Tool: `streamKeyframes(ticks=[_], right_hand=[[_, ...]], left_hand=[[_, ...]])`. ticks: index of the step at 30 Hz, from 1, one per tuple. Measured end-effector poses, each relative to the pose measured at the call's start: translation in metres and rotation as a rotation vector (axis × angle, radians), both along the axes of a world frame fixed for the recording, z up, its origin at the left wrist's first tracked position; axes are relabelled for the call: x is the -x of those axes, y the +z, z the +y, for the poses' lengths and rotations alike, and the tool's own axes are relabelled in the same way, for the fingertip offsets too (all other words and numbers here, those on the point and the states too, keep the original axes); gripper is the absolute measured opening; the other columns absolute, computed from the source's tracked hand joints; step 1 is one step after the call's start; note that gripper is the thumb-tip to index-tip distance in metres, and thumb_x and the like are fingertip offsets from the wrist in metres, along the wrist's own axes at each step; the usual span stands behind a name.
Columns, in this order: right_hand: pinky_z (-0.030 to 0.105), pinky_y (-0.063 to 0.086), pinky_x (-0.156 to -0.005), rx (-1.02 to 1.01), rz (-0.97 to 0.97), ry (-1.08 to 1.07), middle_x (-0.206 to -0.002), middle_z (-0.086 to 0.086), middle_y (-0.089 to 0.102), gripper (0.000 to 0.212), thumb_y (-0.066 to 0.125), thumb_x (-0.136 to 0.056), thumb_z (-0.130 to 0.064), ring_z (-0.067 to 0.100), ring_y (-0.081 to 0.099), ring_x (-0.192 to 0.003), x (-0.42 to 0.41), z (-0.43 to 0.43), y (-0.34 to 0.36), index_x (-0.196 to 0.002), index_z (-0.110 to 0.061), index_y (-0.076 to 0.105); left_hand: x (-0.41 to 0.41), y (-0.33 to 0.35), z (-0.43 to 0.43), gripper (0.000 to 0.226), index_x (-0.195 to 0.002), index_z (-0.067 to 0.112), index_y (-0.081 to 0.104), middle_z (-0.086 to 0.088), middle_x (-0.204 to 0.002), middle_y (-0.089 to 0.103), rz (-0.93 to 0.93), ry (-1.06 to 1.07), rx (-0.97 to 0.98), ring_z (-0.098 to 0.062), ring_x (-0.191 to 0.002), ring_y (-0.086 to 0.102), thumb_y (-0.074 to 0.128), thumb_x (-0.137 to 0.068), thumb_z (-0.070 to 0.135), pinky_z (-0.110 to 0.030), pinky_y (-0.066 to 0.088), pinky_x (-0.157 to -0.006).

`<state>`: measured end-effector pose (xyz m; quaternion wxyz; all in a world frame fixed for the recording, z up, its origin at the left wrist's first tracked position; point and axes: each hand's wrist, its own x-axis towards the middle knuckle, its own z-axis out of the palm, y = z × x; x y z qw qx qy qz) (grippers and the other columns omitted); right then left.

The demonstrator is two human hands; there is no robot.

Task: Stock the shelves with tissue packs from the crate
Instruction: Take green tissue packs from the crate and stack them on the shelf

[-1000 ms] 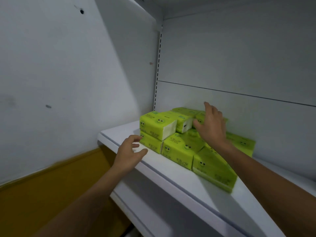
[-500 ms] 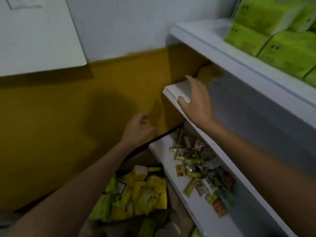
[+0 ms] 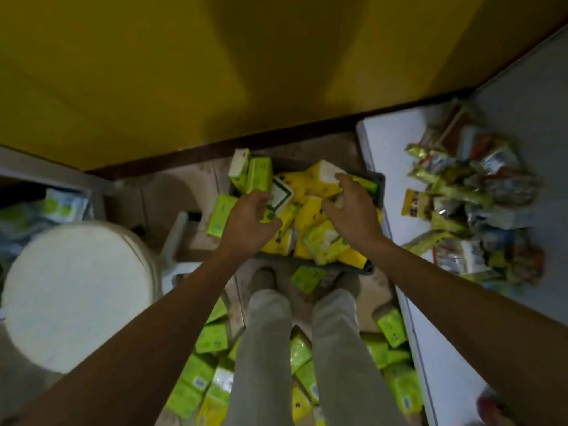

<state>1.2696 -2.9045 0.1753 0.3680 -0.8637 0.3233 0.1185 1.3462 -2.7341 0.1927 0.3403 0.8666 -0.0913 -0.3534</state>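
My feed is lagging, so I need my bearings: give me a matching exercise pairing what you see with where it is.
Things:
1. crate
2. snack packets
3. round white stool
4. left hand

Places:
A. on the low white shelf, right side
B. over the crate's tissue packs
C. on the floor ahead of the feet
D. on the floor, left side

Pairs: 1-C, 2-A, 3-D, 4-B

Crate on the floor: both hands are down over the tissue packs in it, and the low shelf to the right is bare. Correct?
Not quite. The head view shows the low shelf holds a heap of snack packets. Both hands, left and right, are over the crate packs.
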Motion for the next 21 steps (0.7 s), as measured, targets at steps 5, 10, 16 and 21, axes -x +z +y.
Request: streamKeyframes(ticks=[5, 10, 16, 21], right_hand=[[0.044, 0.036, -0.101, -0.026, 0.06, 0.157, -0.141, 0.016, 0.043, 0.057, 0.059, -0.091, -0.023, 0.034, 0.039, -0.129, -0.022, 0.051, -0.091, -0.141, -0.007, 0.037], [0.03, 0.038, -0.093, -0.167, 0.057, 0.25, -0.133, 0.015, 0.049, 0.043, 0.06, -0.09, -0.023, 0.028, 0.048, -0.12, -0.062, 0.102, -0.17, -0.129, -0.006, 0.051], [0.046, 0.043, -0.097, -0.247, -0.01, 0.282, -0.141, 0.016, 0.042, 0.068, 0.064, -0.084, -0.025, 0.032, 0.045, -0.125, -0.088, 0.128, -0.237, -0.142, -0.004, 0.034], [0.041, 0.043, -0.097, -0.286, 0.026, 0.225, -0.137, 0.018, 0.041, 0.071, 0.069, -0.076, -0.018, 0.031, 0.043, -0.125, -0.074, 0.129, -0.248, -0.14, -0.009, 0.039]], left_hand=[[0.012, -0.083, 0.043, 0.048, -0.119, 0.006, 0.053, -0.016, -0.12, 0.054, 0.103, 0.137, -0.079, -0.028, -0.106, 0.057, 0.072, -0.076, 0.015, -0.033, 0.048, -0.082], [0.003, -0.171, 0.098, 0.075, -0.126, 0.011, 0.04, -0.018, -0.121, 0.051, 0.117, 0.301, -0.101, -0.032, -0.1, 0.061, 0.063, -0.061, 0.039, -0.049, 0.052, -0.084], [-0.019, -0.225, 0.117, 0.082, -0.141, 0.007, 0.027, -0.019, -0.137, 0.037, -0.031, 0.246, -0.224, -0.03, -0.12, 0.045, 0.069, -0.075, 0.031, -0.024, 0.034, -0.084], [-0.01, -0.235, 0.107, 0.076, -0.139, 0.005, 0.028, -0.023, -0.129, 0.041, 0.063, 0.283, -0.195, -0.033, -0.114, 0.046, 0.072, -0.078, 0.017, -0.011, 0.025, -0.066]])
